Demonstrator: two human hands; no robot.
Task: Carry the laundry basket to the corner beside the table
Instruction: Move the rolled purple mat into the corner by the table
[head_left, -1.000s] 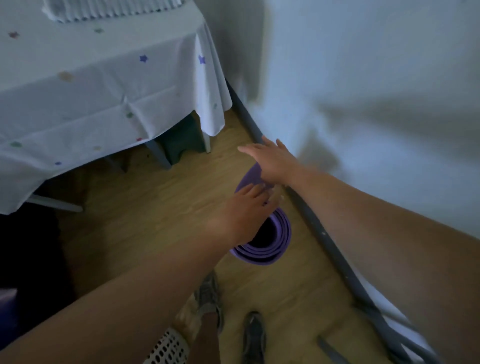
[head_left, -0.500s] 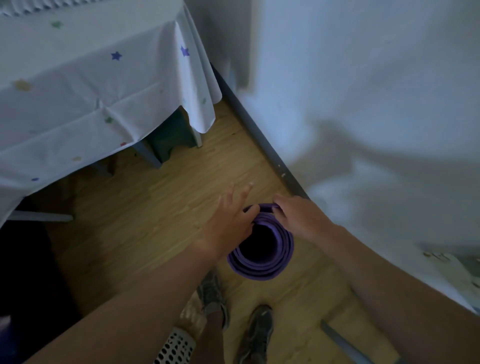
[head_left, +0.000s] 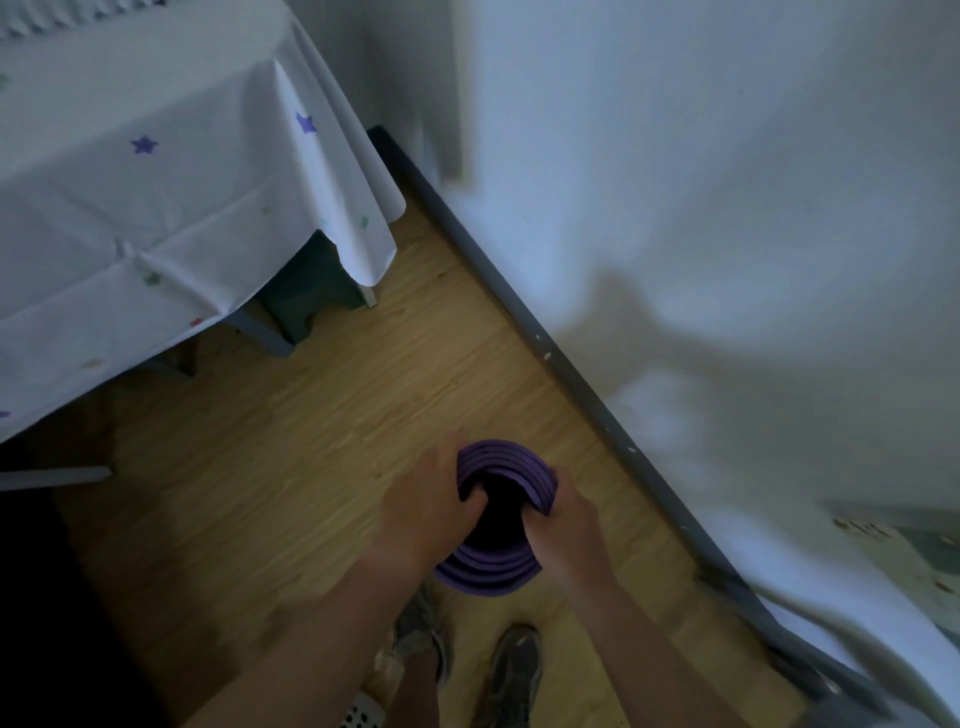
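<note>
Beside the one table (head_left: 156, 171), two hands, left grip (head_left: 436, 512) and right grip (head_left: 563, 525), each clutch one rolled purple mat (head_left: 493, 571) above two shoes (head_left: 511, 670); one basket corner (head_left: 363, 714) shows.

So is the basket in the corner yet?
Not yet. The laundry basket only peeks in at the bottom edge, by the shoes. Right now the left hand and right hand both grip a rolled purple mat standing near the wall. The corner beside the table holds no basket.
</note>
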